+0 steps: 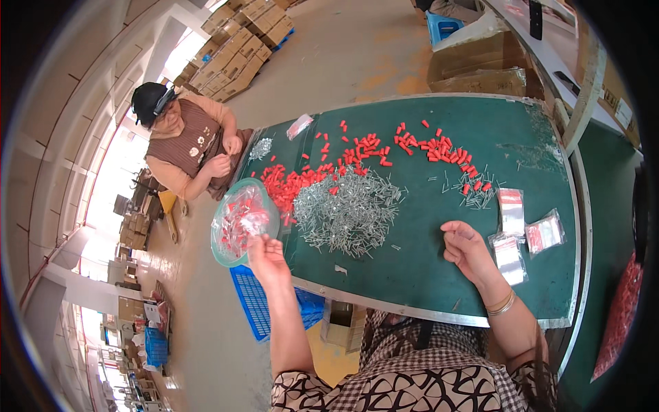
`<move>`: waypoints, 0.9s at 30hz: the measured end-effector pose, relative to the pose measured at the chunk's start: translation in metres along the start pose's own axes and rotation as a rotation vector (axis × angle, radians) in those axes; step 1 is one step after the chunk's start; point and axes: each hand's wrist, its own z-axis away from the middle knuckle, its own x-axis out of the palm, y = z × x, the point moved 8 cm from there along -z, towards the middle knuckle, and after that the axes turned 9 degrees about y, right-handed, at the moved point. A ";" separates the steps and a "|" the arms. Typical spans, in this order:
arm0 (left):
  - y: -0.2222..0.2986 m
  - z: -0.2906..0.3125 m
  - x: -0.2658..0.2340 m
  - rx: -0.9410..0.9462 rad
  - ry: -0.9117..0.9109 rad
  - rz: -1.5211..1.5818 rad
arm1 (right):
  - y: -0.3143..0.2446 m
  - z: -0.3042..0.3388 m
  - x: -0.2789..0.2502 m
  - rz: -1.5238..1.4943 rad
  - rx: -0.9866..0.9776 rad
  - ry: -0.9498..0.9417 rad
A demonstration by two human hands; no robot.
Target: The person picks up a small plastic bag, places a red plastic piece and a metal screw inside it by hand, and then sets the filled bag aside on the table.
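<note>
My left hand [269,259] is pinched closed at the near rim of a pale green bowl [273,218], on a small clear plastic bag [255,221]. Clear bags with red pieces [237,226] fill the bowl. Above the near right part of the green table [419,275], my right hand [468,251] has its fingers curled in; whether anything is inside them is hidden. Between the hands lies a heap of thin silver screw-like pieces [350,213]. Small red plastic plugs [292,185] are piled behind and left of it, with more red plugs [446,151] trailing to the right.
Flat packs of clear bags [511,211] lie right of my right hand. Across the table's left end a co-worker [192,144] handles something small beside a little silver heap [261,148]. A blue crate [257,302] stands below the near edge; cardboard boxes [480,65] stand beyond the far edge.
</note>
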 end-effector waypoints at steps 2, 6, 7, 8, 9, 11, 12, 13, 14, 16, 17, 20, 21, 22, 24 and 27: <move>-0.013 -0.003 -0.029 -0.172 0.379 0.155 | 0.004 0.001 0.000 -0.070 0.056 0.017; -0.077 0.058 0.026 -0.378 -0.051 -0.037 | 0.012 -0.005 -0.003 -0.167 0.104 -0.017; -0.095 0.082 0.045 -0.441 -0.186 -0.104 | 0.011 -0.005 -0.003 -0.160 0.091 0.013; -0.110 0.108 0.062 -0.475 -0.310 -0.232 | 0.009 -0.006 0.004 -0.176 0.074 0.001; -0.114 0.135 0.083 -0.499 -0.434 -0.359 | 0.009 -0.008 0.010 -0.192 0.060 -0.017; -0.117 0.177 0.126 -0.485 -0.645 -0.536 | 0.012 -0.010 0.013 -0.199 0.030 -0.031; -0.120 0.193 0.142 -0.468 -0.678 -0.487 | 0.011 -0.010 0.016 -0.215 0.018 -0.073; -0.122 0.204 0.155 -0.439 -0.699 -0.445 | 0.010 -0.008 0.017 -0.208 0.025 -0.083; -0.128 0.213 0.167 -0.382 -0.729 -0.435 | 0.009 -0.008 0.010 -0.165 0.002 -0.050; -0.146 0.220 0.175 -0.367 -0.736 -0.449 | 0.009 -0.007 0.006 -0.095 -0.055 0.003; -0.155 0.222 0.175 -0.413 -0.725 -0.460 | 0.008 -0.005 0.003 -0.107 -0.055 0.016; -0.155 0.222 0.174 -0.426 -0.656 -0.368 | 0.013 -0.001 0.008 -0.024 -0.065 -0.003; -0.153 0.224 0.175 -0.412 -0.642 -0.339 | 0.010 0.001 0.005 -0.028 -0.076 0.018; -0.156 0.225 0.173 -0.401 -0.643 -0.343 | 0.008 0.001 0.004 -0.032 -0.088 0.040; -0.141 0.228 0.176 -0.257 -0.673 -0.308 | 0.007 -0.001 0.006 -0.042 -0.093 0.069; -0.126 0.233 0.185 0.057 -0.709 -0.486 | 0.002 0.000 0.006 -0.053 -0.116 0.111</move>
